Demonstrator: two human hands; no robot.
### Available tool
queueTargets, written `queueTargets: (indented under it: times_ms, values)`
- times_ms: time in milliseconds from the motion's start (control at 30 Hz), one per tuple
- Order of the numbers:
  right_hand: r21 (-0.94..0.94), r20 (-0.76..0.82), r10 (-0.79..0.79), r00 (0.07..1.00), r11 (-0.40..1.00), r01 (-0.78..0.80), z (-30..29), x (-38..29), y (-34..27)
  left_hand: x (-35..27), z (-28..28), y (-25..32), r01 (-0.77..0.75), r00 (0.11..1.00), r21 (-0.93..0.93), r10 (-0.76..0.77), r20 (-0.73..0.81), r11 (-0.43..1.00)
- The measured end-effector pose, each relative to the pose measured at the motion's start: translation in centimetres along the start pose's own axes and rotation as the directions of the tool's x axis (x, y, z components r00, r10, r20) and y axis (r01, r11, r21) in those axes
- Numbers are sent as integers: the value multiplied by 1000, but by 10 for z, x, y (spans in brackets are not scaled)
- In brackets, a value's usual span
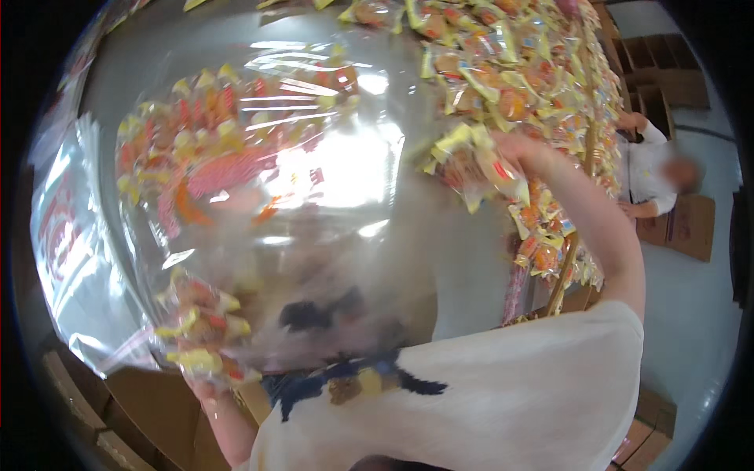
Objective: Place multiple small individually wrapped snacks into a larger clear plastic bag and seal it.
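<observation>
My left hand (205,385), mostly hidden, holds several small wrapped snack packets (203,324) at the lower left. These have clear film with yellow ends, and what looks like a round baked snack inside. At the right, my right hand (509,150) grips a few more such packets (471,165) beside a large heap (506,70). Between my hands lies a large clear plastic bag (259,241) with pink and orange print. Rows of the same packets (194,115) show through its film. Glare and blur hide part of the bag.
A stack of printed plastic bags (76,235) lies at the left of the metal tabletop (471,253). Cardboard boxes (153,400) stand below left. A wooden edge strip (562,277) crosses the heap. Beyond it, another person (645,171) works near cardboard boxes (677,226).
</observation>
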State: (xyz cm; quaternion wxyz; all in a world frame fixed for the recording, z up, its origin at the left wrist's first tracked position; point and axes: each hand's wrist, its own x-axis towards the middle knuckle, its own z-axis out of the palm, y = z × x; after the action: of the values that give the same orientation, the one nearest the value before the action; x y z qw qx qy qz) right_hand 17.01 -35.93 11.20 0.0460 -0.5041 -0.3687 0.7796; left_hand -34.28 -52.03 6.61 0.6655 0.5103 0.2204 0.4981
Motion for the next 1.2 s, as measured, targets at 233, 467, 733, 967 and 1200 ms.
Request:
queueTargets:
  times_ms: [233, 467, 733, 967, 1200]
  values:
    - [-463, 42, -187, 981, 867, 185, 60, -11, 38, -22, -12, -20, -29, 891, -165, -49, -451, 986]
    - [-842, -242, -499, 832, 534, 76, 145, -59, 72, -89, -58, -49, -367, 807, 240, 436, -398, 899]
    - [-977, -45, -810, 585, -86, -193, 245, -54, 28, 25, 38, 64, -622, 613, -284, 227, -757, 730]
    - [-944, -267, -309, 913, 272, -185, 341, 92, -40, 35, 24, 76, -646, 700, -435, 259, -666, 627]
    - [-832, -532, -618, 579, 253, -494, 278, 129, -56, 34, 36, 38, 17, 874, 858, -424, 236, 513]
